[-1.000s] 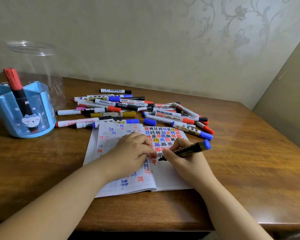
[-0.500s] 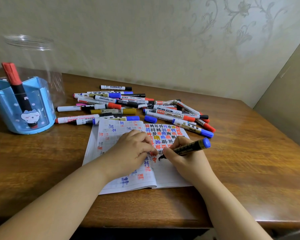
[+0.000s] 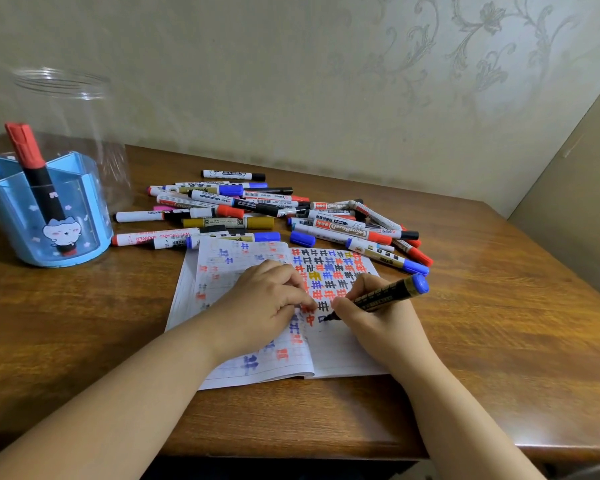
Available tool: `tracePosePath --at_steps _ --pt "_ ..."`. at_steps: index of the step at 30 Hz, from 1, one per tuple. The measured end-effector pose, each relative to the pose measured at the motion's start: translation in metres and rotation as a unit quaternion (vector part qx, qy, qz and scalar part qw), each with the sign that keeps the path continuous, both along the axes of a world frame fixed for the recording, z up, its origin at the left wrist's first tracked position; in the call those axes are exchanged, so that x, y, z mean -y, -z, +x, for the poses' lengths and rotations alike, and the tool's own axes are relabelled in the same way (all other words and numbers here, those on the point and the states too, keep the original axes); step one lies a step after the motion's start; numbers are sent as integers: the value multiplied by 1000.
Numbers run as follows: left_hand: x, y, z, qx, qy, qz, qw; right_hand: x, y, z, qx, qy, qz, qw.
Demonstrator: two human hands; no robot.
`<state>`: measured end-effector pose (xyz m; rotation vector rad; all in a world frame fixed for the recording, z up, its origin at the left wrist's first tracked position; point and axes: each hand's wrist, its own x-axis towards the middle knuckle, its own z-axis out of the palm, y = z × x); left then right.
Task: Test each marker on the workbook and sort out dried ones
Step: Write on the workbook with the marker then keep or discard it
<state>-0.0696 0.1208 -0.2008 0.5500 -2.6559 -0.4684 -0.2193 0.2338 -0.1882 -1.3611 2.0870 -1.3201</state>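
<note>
Head view, centre of frame: the right hand grips a black-and-gold marker with a blue end, fingers curled round the barrel, tip down on the right page of the open workbook. Against the frame half a second ago, the tip sits a little lower on the page and a small blue outline mark now shows just left of it, below the rows of red, blue and black test marks. The left hand has kept its place: fingers loosely curled, knuckles pressing the left page flat near the spine, holding nothing. Framing has shifted slightly; the objects on the wooden table have not moved.

Containers, left of frame: a blue pen holder with a cartoon cat on its front stands near the table's left edge. One marker with a red cap stands tilted inside it, cap up; which compartment it occupies cannot be told. Behind the holder stands a clear plastic jar, open at the top; its contents cannot be made out.

Above the workbook, centre frame, lies the loose pile of markers, mixed red, blue, black and mustard, with a detached blue cap just beyond the workbook's top edge.
</note>
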Motion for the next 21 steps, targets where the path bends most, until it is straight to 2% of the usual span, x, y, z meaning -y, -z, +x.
tracePosePath --at_steps 11,14,17,21 --pt "0 1 0 -5 3 -1 1000 0 -2 1 0 -10 19 1000" --pt "0 -5 2 -18 -5 36 999 -1 -5 1 7 12 4 1000" --pt "8 -20 4 -7 -31 56 998 2 -22 -4 17 32 -3 999" --pt "33 -44 -8 16 -87 21 996 24 -51 -19 23 36 -21 999"
